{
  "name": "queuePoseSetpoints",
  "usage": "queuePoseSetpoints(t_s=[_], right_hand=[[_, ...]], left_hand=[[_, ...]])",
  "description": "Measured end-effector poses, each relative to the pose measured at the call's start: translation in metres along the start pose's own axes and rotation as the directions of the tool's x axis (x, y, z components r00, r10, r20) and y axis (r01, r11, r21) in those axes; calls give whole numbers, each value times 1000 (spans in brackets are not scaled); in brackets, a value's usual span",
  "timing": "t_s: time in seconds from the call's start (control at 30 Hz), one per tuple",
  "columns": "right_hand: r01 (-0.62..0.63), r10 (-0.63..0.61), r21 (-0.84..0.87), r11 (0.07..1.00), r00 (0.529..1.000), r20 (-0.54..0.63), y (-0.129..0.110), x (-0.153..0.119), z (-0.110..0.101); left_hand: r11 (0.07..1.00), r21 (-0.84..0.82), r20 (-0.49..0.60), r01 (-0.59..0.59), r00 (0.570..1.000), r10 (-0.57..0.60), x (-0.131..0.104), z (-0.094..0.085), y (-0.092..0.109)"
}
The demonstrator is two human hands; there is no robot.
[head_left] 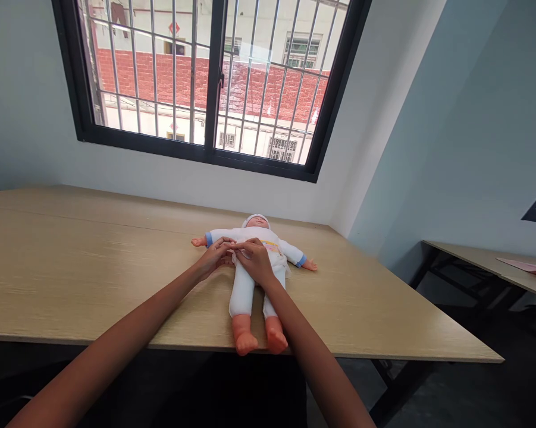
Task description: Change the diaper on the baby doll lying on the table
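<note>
A baby doll (241, 291) lies on its back on the table, its head in a white cap toward the window and its bare feet at the front edge. It has white leggings and a white top (272, 238) with blue cuffs and a yellow and pink print. My left hand (216, 257) is at the doll's waist, fingers bent and closed on the side of the top. Across the belly, my right hand (255, 260) has its fingertips pinched at that same side, meeting the left fingertips. The cloth between the fingers is mostly hidden.
The light wooden table (116, 261) reaches to the wall under a barred window with a black frame (209, 156). A second table (477, 258) stands at the right, with a pink cloth (529, 266) on it. Dark floor shows below.
</note>
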State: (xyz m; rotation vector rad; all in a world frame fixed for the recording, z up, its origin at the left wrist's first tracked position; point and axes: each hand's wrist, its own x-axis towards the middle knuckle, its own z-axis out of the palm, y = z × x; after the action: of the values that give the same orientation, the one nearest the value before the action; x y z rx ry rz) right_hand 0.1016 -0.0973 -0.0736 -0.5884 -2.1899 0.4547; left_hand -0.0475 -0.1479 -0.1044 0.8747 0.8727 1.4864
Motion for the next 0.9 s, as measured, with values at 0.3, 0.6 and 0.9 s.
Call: queuePoseSetpoints(t_s=[0.3, 0.6, 0.9], right_hand=[[1, -1, 2, 1000, 1000, 0, 1, 0, 1], [3, -3, -3, 1000, 1000, 5, 0, 0, 0], [-2, 2, 5, 1000, 1000, -2, -2, 0, 0]], left_hand=[[1000, 15, 6, -5, 1000, 5, -1, 0, -1], [1000, -3, 14, -6, 1000, 6, 3, -4, -6], [1000, 1, 23, 3, 1000, -4, 4, -4, -6]])
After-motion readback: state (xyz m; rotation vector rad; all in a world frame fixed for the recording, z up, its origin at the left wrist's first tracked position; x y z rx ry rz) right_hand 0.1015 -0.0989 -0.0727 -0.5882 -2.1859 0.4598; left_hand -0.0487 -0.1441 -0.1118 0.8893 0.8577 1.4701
